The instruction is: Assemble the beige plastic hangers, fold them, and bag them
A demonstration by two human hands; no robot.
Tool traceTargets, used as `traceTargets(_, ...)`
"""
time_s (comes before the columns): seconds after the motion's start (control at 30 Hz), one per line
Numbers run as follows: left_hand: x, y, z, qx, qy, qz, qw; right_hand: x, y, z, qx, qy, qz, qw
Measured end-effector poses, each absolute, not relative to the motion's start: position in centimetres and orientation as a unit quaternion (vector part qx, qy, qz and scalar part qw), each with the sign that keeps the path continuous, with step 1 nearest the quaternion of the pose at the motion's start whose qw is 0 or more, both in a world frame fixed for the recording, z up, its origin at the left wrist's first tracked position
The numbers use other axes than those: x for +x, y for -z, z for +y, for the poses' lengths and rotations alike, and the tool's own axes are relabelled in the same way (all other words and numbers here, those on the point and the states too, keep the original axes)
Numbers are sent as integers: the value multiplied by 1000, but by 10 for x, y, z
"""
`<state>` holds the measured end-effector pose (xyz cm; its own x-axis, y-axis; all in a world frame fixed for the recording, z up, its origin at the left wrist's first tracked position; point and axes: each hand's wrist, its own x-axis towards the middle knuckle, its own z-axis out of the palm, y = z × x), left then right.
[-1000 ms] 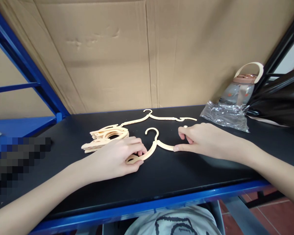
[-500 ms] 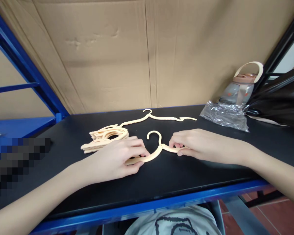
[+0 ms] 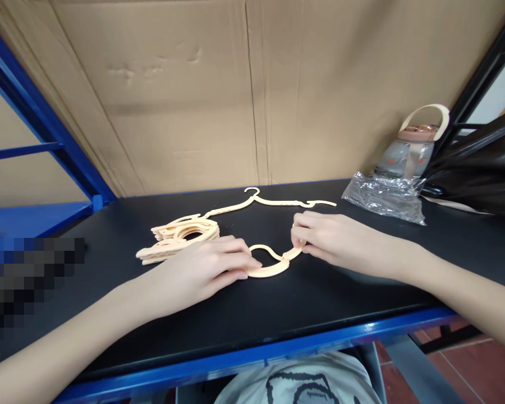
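Observation:
A cream folding hanger [image 3: 269, 271] lies low over the black tabletop between my hands. Its left arm is pinched by my left hand [image 3: 221, 264], whose fingers cover that end. My right hand [image 3: 320, 235] grips the other arm, which angles upward from the center joint. The hook curves left toward my left fingertips. Just behind my left hand sits a stack of folded cream hangers [image 3: 185, 235]. Farther back, an unfolded hanger [image 3: 252, 203] lies spread out with its small hook pointing away from me.
A clear bottle [image 3: 408, 154] with a brown lid stands at the back right, crumpled plastic wrap [image 3: 385, 199] before it. A black bag [image 3: 480, 174] lies beside them. Cardboard [image 3: 172, 101] walls the back. A blue edge [image 3: 278, 353] borders the table [image 3: 244, 320] in front.
My right hand has raised and bent its arm of the hanger upward. The hook has swung down to the left. My left hand stays nearly in place.

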<state>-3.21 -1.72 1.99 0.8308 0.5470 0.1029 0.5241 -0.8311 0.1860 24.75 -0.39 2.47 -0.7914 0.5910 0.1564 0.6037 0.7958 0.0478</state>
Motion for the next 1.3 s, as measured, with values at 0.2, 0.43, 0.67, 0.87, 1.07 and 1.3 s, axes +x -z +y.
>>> traceTargets(0.2, -32, -21, -16, 950, -85, 282, 104, 245, -21, -3, -327, 28, -942, 72)
traceTargets(0.43, -33, -21, -14, 948, -93, 282, 117, 247, -21, -2, -312, -3, -947, 73)
traceTargets(0.67, -35, -18, -11, 943, -135, 300, 51, 238, -19, -5, -243, -21, -965, 95)
traceTargets(0.87, -37, -15, -10, 920, -100, 377, 47, 237, -19, -6, -245, -17, -963, 110)
traceTargets(1.07, -36, -18, -9, 918, -81, 382, 75, 236, -20, -8, -245, -20, -964, 98)
traceTargets(1.3, -31, -19, -8, 923, -85, 364, 97, 230, -14, -9, -212, -26, -969, 128)
